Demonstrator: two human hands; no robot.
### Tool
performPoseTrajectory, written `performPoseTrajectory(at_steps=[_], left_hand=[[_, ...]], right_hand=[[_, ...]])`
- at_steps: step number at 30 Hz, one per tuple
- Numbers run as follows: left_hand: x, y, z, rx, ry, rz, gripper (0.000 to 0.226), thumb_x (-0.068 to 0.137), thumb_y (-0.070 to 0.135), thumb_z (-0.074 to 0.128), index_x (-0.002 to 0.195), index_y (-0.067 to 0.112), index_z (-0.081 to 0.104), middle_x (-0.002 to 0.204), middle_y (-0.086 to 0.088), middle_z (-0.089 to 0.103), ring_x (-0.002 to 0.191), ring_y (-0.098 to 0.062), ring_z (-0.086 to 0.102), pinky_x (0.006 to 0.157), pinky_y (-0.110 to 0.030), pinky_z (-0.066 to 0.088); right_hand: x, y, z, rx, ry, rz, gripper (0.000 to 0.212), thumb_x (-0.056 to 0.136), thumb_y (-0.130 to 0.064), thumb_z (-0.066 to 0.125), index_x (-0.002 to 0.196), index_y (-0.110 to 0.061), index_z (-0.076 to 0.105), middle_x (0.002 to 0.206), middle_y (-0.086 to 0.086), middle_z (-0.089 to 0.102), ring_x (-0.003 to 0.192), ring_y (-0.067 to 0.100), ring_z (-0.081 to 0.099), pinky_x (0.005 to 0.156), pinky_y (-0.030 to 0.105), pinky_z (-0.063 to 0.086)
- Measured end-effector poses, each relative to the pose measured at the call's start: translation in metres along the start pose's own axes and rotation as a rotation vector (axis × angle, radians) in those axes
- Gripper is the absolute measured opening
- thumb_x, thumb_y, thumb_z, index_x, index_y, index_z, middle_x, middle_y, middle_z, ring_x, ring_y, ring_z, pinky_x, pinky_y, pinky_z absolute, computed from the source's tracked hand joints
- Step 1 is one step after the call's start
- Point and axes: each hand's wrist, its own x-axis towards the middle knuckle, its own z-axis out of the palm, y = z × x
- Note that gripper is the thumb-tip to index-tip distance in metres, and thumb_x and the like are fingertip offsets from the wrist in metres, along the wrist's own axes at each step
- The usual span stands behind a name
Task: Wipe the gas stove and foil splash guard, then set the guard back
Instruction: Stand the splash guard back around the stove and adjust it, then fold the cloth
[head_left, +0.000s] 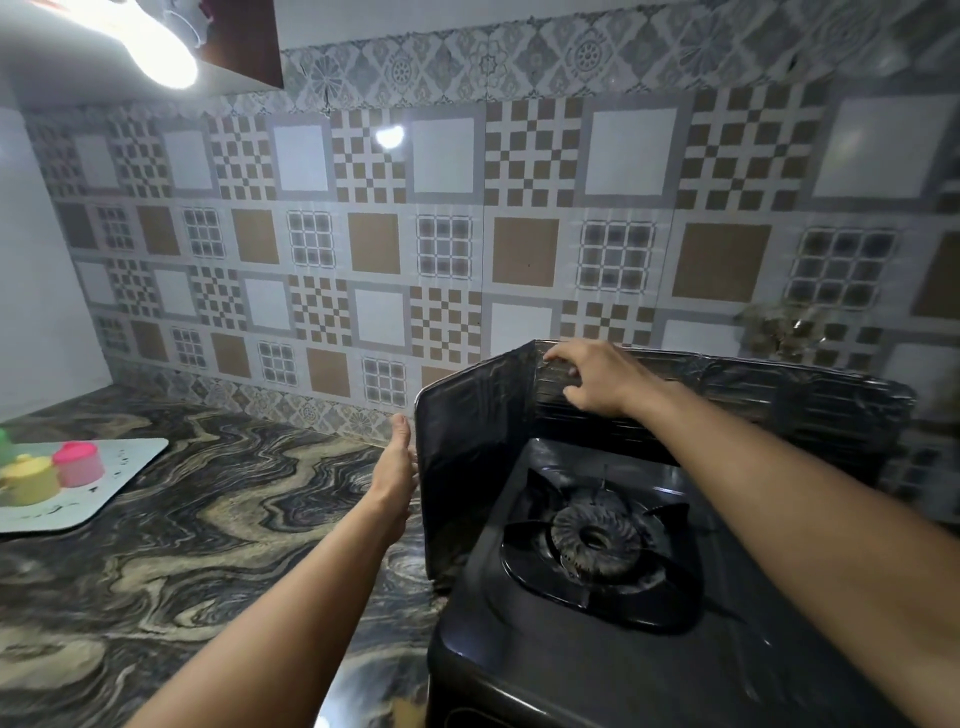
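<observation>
Your right hand (592, 376) sits on the top edge of the foil splash guard (727, 400), right at the fold where the back panel meets the left side panel. The fingers (558, 356) curl over the rim while the thumb rests on the inner face, so you are pinching the foil at that corner. Your left hand (397, 462) lies flat along the outside of the left panel, fingers pressed together and pointing away from you. It looks to be touching the foil, though the contact line is hard to make out from this angle.

The guard stands upright around the back and left side of the black gas stove (597, 649). Below and just in front of your right hand is the burner (595, 540) with its pan support. The marbled countertop (208, 519) runs under and to the left of your left arm. Well off to the left of that hand, a white tray (130, 462) carries a pink container (80, 462) and a yellow container (28, 480). The patterned tile wall (415, 234) rises beyond both hands.
</observation>
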Motion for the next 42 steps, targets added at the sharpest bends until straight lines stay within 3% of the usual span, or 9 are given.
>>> performPoseTrajectory(at_steps=[2,4,8,11,14,19,23,33,42], left_hand=[[0.001,-0.001,-0.004,-0.018,0.007,-0.026,0.092,0.092,0.069,0.026,0.14,-0.01,0.026,0.144,-0.034,0.034,0.135,-0.052,0.021,0.115,-0.057,0.016],[0.0,-0.006,-0.009,-0.015,-0.01,-0.031,0.094,0.089,0.072,0.028,0.145,-0.003,0.023,0.15,-0.031,0.013,0.138,-0.051,0.012,0.113,-0.061,0.011],[-0.013,-0.021,-0.027,0.102,-0.017,-0.143,0.082,0.09,0.07,0.032,0.148,0.011,0.036,0.155,-0.017,0.029,0.141,-0.04,0.029,0.114,-0.054,0.022],[-0.027,-0.037,-0.042,0.305,-0.046,-0.193,0.051,0.095,0.041,0.05,0.125,0.0,0.055,0.123,-0.013,0.055,0.112,-0.031,0.055,0.095,-0.043,0.042],[-0.046,-0.06,-0.057,0.622,-0.084,-0.209,0.021,0.089,0.017,0.056,0.073,0.006,0.049,0.071,-0.008,0.045,0.061,-0.02,0.04,0.059,-0.031,0.032],[-0.074,-0.11,-0.082,1.04,-0.261,-0.276,0.033,0.091,0.015,0.058,0.12,-0.001,0.06,0.111,-0.015,0.063,0.086,-0.021,0.055,0.054,-0.019,0.041],[-0.092,-0.139,-0.094,1.099,-0.272,-0.357,0.024,0.079,0.029,0.075,0.085,0.009,0.064,0.09,-0.009,0.061,0.082,-0.018,0.06,0.072,-0.031,0.055],[-0.105,-0.167,-0.105,1.036,-0.148,-0.333,0.049,0.068,0.027,0.082,0.107,0.002,0.065,0.113,-0.014,0.068,0.107,-0.024,0.065,0.083,-0.033,0.054],[-0.094,-0.153,-0.133,0.865,-0.274,-0.424,0.021,0.076,0.002,0.067,0.061,0.006,0.054,0.058,-0.012,0.055,0.045,-0.02,0.046,0.05,-0.025,0.039]], right_hand=[[-0.011,-0.005,-0.001,0.021,0.007,0.029,0.055,0.079,-0.005,0.062,0.132,-0.019,0.054,0.127,0.006,0.061,0.11,0.022,0.059,0.095,0.038,0.049],[-0.021,-0.011,-0.001,0.038,0.0,0.076,0.053,0.079,-0.007,0.062,0.13,-0.02,0.055,0.126,0.005,0.062,0.107,0.021,0.06,0.095,0.039,0.05],[-0.045,-0.035,0.005,0.034,-0.037,0.137,0.049,0.081,-0.012,0.064,0.128,-0.022,0.058,0.118,0.004,0.065,0.1,0.021,0.061,0.089,0.033,0.05],[-0.065,-0.056,0.019,0.065,-0.087,0.165,0.045,0.082,-0.015,0.064,0.126,-0.022,0.06,0.109,0.001,0.065,0.091,0.018,0.059,0.085,0.031,0.049],[-0.089,-0.078,0.036,0.093,-0.121,0.198,0.04,0.081,-0.021,0.065,0.12,-0.025,0.062,0.1,-0.003,0.066,0.091,0.017,0.061,0.082,0.031,0.05],[-0.135,-0.124,0.062,0.137,-0.141,0.208,0.026,0.08,-0.019,0.066,0.105,-0.022,0.07,0.087,-0.006,0.072,0.082,0.013,0.063,0.08,0.029,0.052],[-0.173,-0.161,0.085,0.184,-0.233,0.221,0.015,0.08,-0.024,0.067,0.095,-0.021,0.071,0.089,-0.003,0.072,0.087,0.016,0.066,0.08,0.031,0.053],[-0.249,-0.22,0.174,0.146,-0.581,0.364,0.028,0.079,-0.036,0.069,0.103,-0.022,0.067,0.109,0.007,0.067,0.103,0.029,0.063,0.083,0.034,0.052],[-0.257,-0.227,0.19,0.311,-0.497,0.473,0.022,0.073,-0.017,0.065,0.091,-0.025,0.073,0.096,0.0,0.071,0.094,0.018,0.065,0.075,0.021,0.047]])
